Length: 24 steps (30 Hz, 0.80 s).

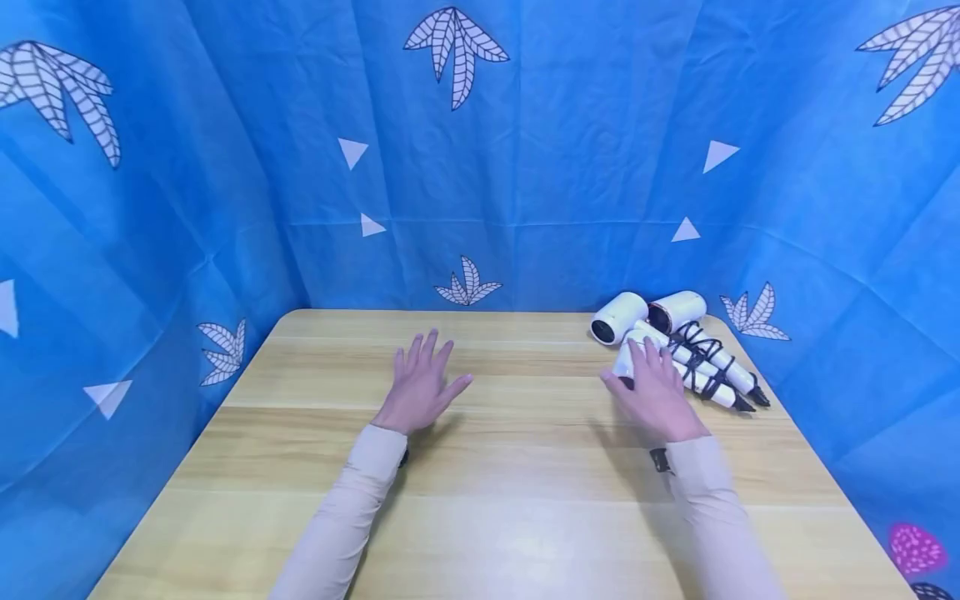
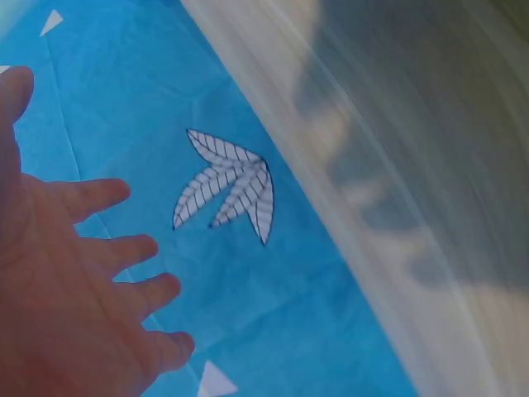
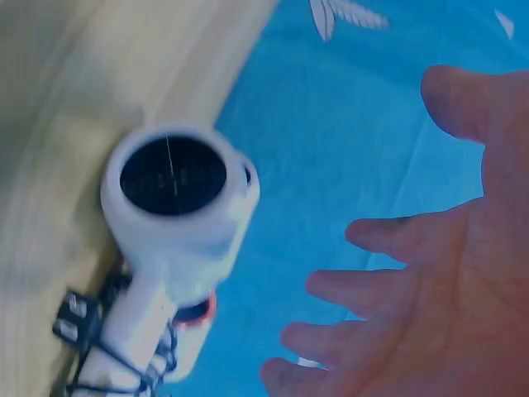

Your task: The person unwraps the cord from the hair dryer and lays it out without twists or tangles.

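Three white hair dryers lie together at the table's far right corner, black cords wound round their handles. One dryer's barrel and another's sit at the back; the third dryer is partly hidden behind my right hand. That hand hovers over the group, fingers spread, holding nothing. In the right wrist view, a dryer shows its dark round barrel end, with a gap between it and my fingers. My left hand is held above the middle of the table, fingers spread, nothing in it.
The light wood table is enclosed at the back and both sides by a blue curtain printed with leaves and triangles. A black plug hangs by the dryer handle in the right wrist view.
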Each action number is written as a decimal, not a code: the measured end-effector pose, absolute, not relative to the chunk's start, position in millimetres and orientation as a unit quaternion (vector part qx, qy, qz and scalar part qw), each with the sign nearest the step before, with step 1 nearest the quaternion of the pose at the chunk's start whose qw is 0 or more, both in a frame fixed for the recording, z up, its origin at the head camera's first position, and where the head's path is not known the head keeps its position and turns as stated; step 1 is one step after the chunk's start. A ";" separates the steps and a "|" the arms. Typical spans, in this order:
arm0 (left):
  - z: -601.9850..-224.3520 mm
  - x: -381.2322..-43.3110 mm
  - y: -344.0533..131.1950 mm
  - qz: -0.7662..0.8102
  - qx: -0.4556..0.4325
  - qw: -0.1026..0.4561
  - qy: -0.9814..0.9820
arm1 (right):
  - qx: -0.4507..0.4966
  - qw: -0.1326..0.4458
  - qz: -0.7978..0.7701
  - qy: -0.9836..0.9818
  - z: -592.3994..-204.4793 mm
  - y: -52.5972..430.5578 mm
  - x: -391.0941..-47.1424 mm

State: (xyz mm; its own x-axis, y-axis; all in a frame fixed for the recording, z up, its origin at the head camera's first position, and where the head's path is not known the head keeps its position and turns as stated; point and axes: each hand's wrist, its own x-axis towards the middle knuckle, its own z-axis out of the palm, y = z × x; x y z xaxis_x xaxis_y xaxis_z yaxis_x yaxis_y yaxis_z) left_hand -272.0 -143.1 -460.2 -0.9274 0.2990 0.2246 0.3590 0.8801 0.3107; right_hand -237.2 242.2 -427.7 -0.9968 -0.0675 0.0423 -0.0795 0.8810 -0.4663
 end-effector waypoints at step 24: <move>-463.3 -314.9 -21.1 -0.493 -0.148 -0.109 -0.850 | -0.144 -0.002 0.351 -0.925 -424.5 396.8 -217.9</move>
